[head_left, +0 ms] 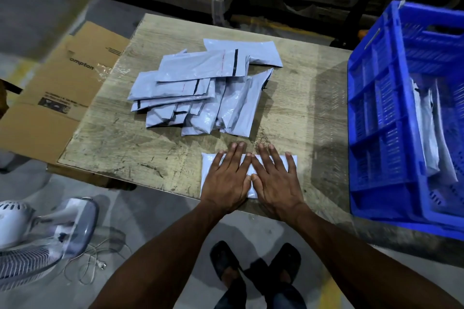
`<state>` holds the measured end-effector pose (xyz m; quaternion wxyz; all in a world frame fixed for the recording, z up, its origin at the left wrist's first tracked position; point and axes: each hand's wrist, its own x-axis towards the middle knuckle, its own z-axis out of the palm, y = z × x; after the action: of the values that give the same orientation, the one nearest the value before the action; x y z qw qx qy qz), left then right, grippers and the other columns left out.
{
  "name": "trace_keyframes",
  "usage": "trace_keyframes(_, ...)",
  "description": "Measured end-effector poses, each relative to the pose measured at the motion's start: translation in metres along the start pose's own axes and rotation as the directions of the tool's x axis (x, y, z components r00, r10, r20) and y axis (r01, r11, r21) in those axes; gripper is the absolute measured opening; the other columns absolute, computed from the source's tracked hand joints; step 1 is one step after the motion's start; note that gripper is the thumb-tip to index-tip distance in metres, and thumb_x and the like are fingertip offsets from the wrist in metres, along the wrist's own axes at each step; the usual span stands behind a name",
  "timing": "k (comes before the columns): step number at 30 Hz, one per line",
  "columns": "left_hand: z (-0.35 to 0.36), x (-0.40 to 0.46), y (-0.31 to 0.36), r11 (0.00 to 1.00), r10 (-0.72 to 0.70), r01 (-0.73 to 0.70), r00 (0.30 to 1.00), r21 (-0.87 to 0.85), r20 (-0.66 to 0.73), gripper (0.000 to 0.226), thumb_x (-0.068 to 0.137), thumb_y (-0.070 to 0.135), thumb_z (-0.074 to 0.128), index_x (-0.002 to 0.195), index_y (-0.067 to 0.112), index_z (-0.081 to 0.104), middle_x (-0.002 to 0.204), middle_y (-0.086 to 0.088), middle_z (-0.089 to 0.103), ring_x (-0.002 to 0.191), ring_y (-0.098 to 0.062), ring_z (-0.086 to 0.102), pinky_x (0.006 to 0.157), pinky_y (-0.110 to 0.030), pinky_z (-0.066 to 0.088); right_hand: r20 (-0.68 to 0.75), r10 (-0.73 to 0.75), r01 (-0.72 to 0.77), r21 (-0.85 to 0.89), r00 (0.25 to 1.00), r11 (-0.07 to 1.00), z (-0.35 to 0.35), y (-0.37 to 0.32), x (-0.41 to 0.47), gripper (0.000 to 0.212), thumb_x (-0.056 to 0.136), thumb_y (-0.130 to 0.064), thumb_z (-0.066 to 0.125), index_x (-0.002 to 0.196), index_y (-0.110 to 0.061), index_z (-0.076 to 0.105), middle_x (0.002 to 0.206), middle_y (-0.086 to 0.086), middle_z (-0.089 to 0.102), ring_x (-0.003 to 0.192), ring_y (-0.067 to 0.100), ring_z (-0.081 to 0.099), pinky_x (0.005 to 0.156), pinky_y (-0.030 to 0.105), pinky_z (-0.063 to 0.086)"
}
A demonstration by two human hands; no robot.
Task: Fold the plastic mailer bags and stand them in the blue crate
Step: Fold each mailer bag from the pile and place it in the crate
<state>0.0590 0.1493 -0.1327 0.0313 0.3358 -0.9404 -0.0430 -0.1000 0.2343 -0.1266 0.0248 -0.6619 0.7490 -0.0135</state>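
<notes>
We press a folded white mailer bag (pixel 210 163) flat near the table's (pixel 105 138) front edge, left hand (pixel 227 178) and right hand (pixel 275 180) side by side, fingers straight and spread. A heap of grey mailer bags (pixel 200 90) lies mid-table. At the right edge stands the blue crate (pixel 381 108), folded bags (pixel 429 138) upright inside.
</notes>
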Motion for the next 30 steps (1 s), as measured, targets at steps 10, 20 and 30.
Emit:
trace_keyframes(10, -0.004, 0.0, -0.007, 0.998, 0.021, -0.02, 0.999, -0.058, 0.026, 0.066, 0.102, 0.049, 0.035, 0.153, 0.009, 0.046, 0.165, -0.017, 0.03, 0.155, -0.03, 0.025, 0.124, -0.05, 0.024, 0.006, 0.004, -0.004, 0.012, 1.0, 1.0, -0.002, 0.002, 0.001, 0.058, 0.102, -0.046, 0.028, 0.152, -0.022, 0.044, 0.164, 0.006, 0.031, 0.153, 0.028, 0.02, 0.121, 0.057, 0.017)
trace_keyframes(20, -0.004, -0.02, -0.024, 0.981, -0.153, 0.153, 0.988, -0.117, 0.007, 0.089, 0.088, 0.066, 0.047, 0.154, 0.007, 0.04, 0.166, -0.012, 0.03, 0.155, -0.037, 0.02, 0.123, -0.053, 0.022, 0.005, 0.017, -0.017, 0.008, 1.0, 1.0, -0.003, 0.0, 0.001, 0.057, 0.102, -0.047, 0.028, 0.15, -0.022, 0.046, 0.164, 0.005, 0.031, 0.153, 0.028, 0.022, 0.119, 0.057, 0.02)
trace_keyframes(30, 0.003, -0.022, -0.026, 0.99, -0.116, 0.114, 0.993, -0.077, -0.017, 0.085, 0.092, 0.067, 0.042, 0.155, 0.011, 0.04, 0.167, -0.015, 0.028, 0.154, -0.043, 0.018, 0.121, -0.058, 0.023, 0.009, 0.025, -0.026, 0.105, 1.0, 0.994, 0.002, 0.025, -0.011, 0.07, 0.102, -0.063, 0.026, 0.159, -0.023, 0.026, 0.168, 0.01, 0.013, 0.155, 0.032, 0.009, 0.124, 0.05, 0.012)
